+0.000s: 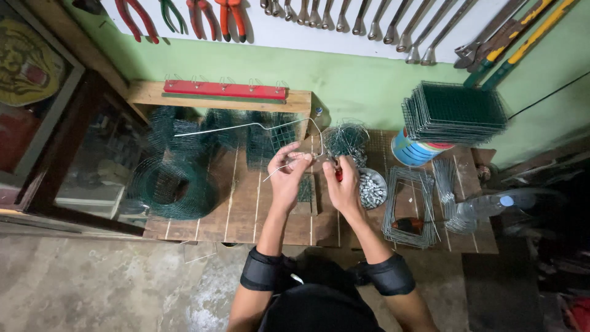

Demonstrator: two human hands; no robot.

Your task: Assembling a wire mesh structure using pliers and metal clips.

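Both my hands meet over the wooden bench (246,215): left hand (287,175) pinching a bent wire (246,126), right hand (343,183) closed around red-handled pliers (338,174)

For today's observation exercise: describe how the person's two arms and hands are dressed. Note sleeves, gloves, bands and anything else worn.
Both hands are bare: no gloves show on the left hand or the right hand. The forearms are uncovered too. Each arm wears a black elbow band, wide and snug, with its twin on the right arm. No watch or rings can be made out.
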